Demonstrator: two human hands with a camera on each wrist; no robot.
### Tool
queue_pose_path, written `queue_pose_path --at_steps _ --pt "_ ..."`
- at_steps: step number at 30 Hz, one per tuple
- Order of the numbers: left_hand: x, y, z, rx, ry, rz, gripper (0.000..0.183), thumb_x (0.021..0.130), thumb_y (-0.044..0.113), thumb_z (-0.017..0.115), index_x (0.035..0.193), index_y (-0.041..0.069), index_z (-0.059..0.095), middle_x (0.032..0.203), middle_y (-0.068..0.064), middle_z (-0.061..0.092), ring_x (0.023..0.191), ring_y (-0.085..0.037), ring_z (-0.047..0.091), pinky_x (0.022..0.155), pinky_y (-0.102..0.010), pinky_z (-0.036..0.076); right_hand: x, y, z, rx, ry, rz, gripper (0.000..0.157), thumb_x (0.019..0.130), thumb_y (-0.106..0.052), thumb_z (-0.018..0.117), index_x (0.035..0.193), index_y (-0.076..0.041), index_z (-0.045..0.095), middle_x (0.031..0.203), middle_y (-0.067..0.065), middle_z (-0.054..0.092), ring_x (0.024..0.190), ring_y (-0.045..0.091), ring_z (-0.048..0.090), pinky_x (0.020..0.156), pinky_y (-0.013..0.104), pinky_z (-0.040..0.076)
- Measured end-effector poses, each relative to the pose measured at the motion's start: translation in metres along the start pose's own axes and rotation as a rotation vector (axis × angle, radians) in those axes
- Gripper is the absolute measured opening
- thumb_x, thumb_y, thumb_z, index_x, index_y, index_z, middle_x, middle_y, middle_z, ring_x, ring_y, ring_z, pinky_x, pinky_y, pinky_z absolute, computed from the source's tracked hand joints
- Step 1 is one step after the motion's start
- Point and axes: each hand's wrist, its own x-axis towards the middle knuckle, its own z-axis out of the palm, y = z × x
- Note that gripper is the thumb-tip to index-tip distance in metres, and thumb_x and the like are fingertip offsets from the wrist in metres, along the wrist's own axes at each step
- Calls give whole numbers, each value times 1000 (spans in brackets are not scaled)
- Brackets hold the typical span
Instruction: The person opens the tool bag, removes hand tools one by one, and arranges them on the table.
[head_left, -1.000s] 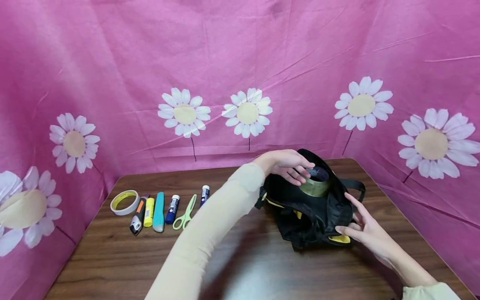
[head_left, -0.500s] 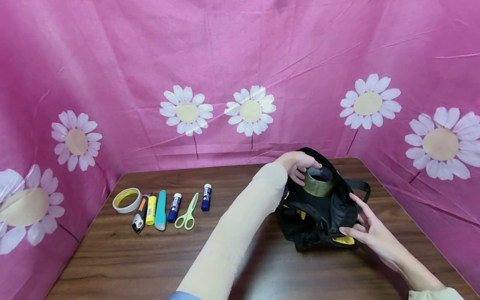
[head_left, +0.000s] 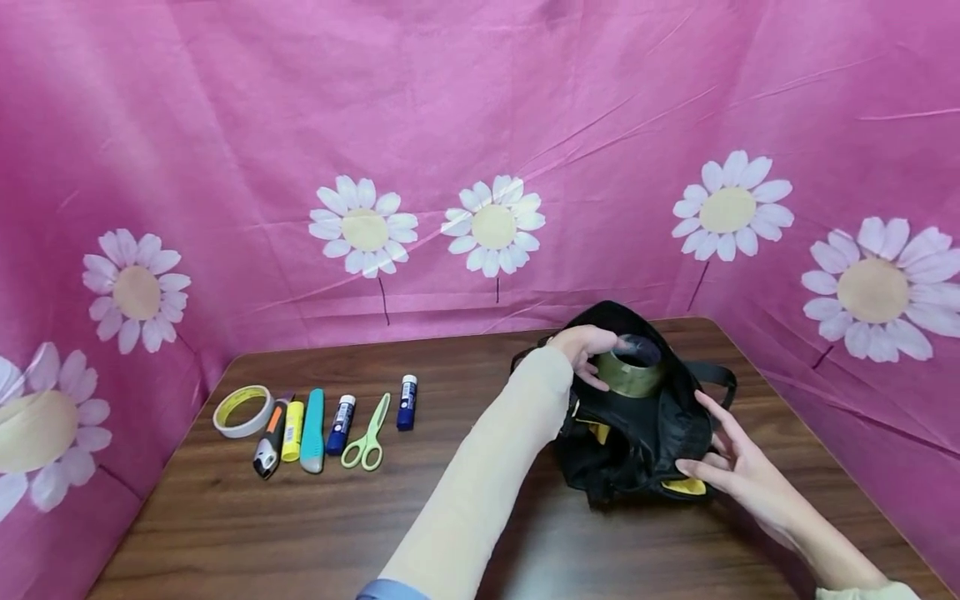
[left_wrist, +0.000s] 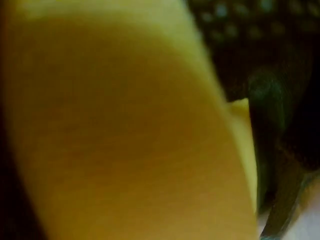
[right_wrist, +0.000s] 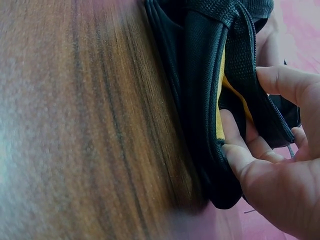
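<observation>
A black bag (head_left: 637,458) with yellow lining stands on the right side of the table, its mouth gaping. In that mouth sits a wide greenish roll of packing tape (head_left: 628,379). My left hand (head_left: 583,348) pinches the tape's left side, with one digit over the rim and the others outside it. In the left wrist view, blurred skin (left_wrist: 125,125) covers most of the picture beside dark mesh fabric. My right hand (head_left: 738,467) grips the bag's right side. The right wrist view has its fingers (right_wrist: 232,130) tucked into a zipped, yellow-lined opening.
Laid out on the left of the wooden table (head_left: 247,533) are a masking tape roll (head_left: 225,414), orange-grey cutter (head_left: 270,440), yellow glue stick (head_left: 293,433), teal cutter (head_left: 312,432), blue glue sticks (head_left: 341,425) and green scissors (head_left: 369,437). A pink flowered cloth (head_left: 427,108) hangs behind.
My left hand has moved from loosely beside the tape roll to holding its rim. The roll sits in much the same place. My right hand keeps its grip on the bag.
</observation>
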Motion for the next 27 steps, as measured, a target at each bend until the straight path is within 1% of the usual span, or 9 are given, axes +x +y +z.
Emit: queue_pose_path --at_steps 2,5,10,13,16,18,20,23,27 --pt "5 -6 -1 -34 -24 8 61 98 19 68 153 14 40 158 -9 34 139 -43 39 93 -49 58 -1 0 2 -1 2 4 94 98 -1 64 163 -31 4 136 -4 55 115 6 63 87 20 54" --pt "11 -12 1 -53 -31 21 59 98 20 70 150 13 44 157 -9 34 138 -44 38 91 -49 59 -2 -1 3 -5 7 2 94 98 0 65 163 -31 4 135 -3 55 115 7 63 87 21 54" --pt "16 -24 7 -87 12 58 48 98 17 68 141 6 51 152 -12 38 137 -42 39 92 -51 58 -4 -4 2 -17 5 -9 94 98 1 64 163 -32 3 131 -1 59 112 9 65 85 21 54" --pt "19 -33 9 -112 29 126 25 97 10 61 118 -2 60 135 -17 51 127 -40 47 93 -53 57 -4 -4 2 -18 4 -10 94 98 1 63 163 -32 4 131 -2 60 111 9 65 85 21 54" --pt "22 -42 11 -122 33 197 6 90 6 54 87 1 57 102 -15 58 100 -35 59 93 -52 57 -3 -4 3 -5 3 -16 94 98 1 63 163 -31 3 132 -4 59 109 11 66 85 21 54" --pt "24 -47 12 -127 38 228 11 86 4 51 76 6 48 88 -11 54 83 -30 60 93 -52 57 -1 -3 4 18 0 -26 94 98 3 62 163 -30 3 134 -6 58 109 12 67 85 21 54" --pt "25 -50 13 -140 45 248 16 84 3 50 71 11 42 83 -7 49 74 -25 56 93 -52 57 0 -1 4 40 2 -39 95 98 5 62 163 -28 2 134 -7 58 108 13 67 85 20 54" --pt "27 -53 14 -147 47 262 24 83 2 48 67 15 35 80 -4 46 72 -23 54 92 -52 58 0 1 4 66 4 -51 96 97 8 61 164 -27 2 133 -8 60 105 13 68 83 21 55" --pt "30 -57 14 -147 56 273 31 81 1 47 62 18 30 72 -3 42 70 -22 53 92 -51 58 0 1 5 58 18 -52 98 96 8 63 163 -28 2 130 -7 62 96 13 69 81 20 55"
